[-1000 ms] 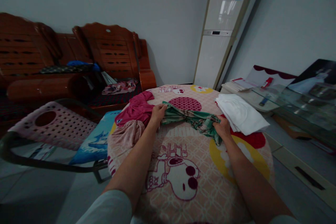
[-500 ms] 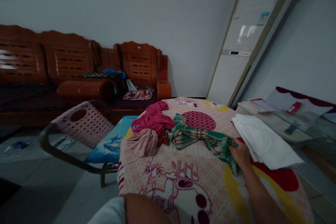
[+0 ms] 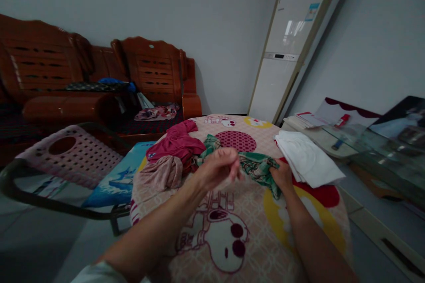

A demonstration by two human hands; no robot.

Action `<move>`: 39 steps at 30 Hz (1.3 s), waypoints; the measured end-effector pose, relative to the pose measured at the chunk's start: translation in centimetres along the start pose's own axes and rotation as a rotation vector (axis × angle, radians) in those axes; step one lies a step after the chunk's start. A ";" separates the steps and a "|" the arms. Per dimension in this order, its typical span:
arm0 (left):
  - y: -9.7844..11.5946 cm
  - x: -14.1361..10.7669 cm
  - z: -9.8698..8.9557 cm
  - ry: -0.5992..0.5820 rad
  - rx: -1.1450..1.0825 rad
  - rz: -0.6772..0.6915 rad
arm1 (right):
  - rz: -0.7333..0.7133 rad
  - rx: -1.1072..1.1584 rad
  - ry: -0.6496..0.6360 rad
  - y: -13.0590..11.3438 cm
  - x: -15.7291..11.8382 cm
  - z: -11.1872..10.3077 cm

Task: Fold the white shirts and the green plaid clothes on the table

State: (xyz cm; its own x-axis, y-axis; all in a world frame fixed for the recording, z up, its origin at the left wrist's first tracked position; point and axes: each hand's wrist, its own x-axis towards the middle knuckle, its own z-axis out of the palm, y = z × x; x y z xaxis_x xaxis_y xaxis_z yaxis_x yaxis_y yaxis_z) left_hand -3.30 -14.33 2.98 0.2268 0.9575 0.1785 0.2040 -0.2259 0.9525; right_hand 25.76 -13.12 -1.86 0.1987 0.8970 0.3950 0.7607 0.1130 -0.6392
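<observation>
Handling plaid cloth (image 3: 257,166): right hand (image 3: 282,174) clamps its right end; left hand (image 3: 219,169), fingers seemingly apart, should take hold too.

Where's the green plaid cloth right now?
In the head view, the green plaid cloth lies between the crumpled magenta cloth at left and folded white cloth at right, its right end held by the right hand.

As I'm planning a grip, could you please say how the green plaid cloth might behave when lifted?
The green plaid cloth will probably sag, since it lies in crumpled folds. It is likely light, as the fabric looks thin. It may trail, as the right hand grips one end.
</observation>
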 end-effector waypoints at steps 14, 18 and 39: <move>-3.9 3.5 -3.4 0.108 0.703 0.110 | -0.081 0.129 -0.183 -0.7 0.1 -1.0; -1.9 3.3 -4.6 0.058 0.194 0.074 | -0.012 0.188 -0.037 -0.6 0.3 -1.2; -0.3 1.6 -7.1 0.043 -0.523 -0.080 | 0.316 0.547 0.493 0.8 1.0 -2.4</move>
State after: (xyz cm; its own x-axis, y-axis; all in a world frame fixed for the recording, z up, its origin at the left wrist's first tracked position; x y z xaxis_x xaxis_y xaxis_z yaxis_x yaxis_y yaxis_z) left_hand -9.74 -11.46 4.74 0.1888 0.9769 0.0997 -0.2856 -0.0425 0.9574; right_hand 28.06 -13.16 -0.35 0.7017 0.6437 0.3055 0.2369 0.1936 -0.9520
